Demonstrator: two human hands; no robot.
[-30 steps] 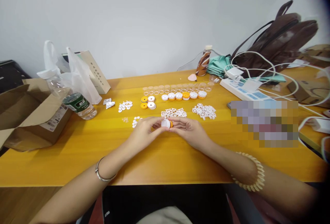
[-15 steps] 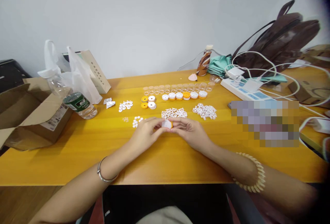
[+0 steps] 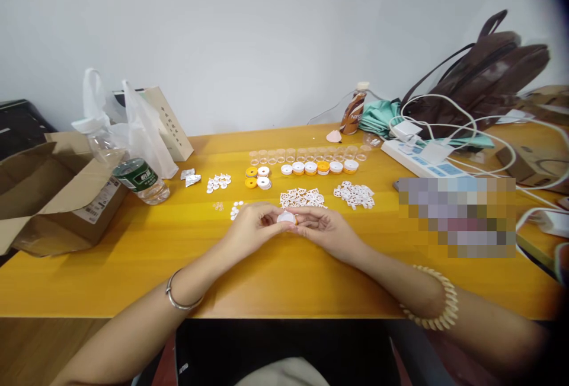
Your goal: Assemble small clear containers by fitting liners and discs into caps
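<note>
Between my two hands, just above the table, is a small round white piece with an orange edge (image 3: 285, 217). My left hand (image 3: 254, 223) is closed on its left side, thumb below and fingers above. The fingertips of my right hand (image 3: 326, 229) pinch its right side. Behind my hands lies a pile of small white openwork plastic pieces (image 3: 302, 197), with a second pile (image 3: 354, 194) to the right. A few white discs (image 3: 235, 210) are partly covered by my left hand. Further back stand a row of white and orange round parts (image 3: 311, 167) and several clear cups (image 3: 306, 154).
On the left are an open cardboard box (image 3: 62, 196), a water bottle with a green label (image 3: 142, 179) and a white plastic bag (image 3: 149, 137). A power strip (image 3: 422, 159) with tangled white cables, a brown bag (image 3: 480, 77) and a drink bottle (image 3: 354, 110) occupy the right.
The held round piece now looks tilted flatter, with less of its orange edge showing. Both hands keep their grip in nearly the same place. The camera view has shifted slightly.
</note>
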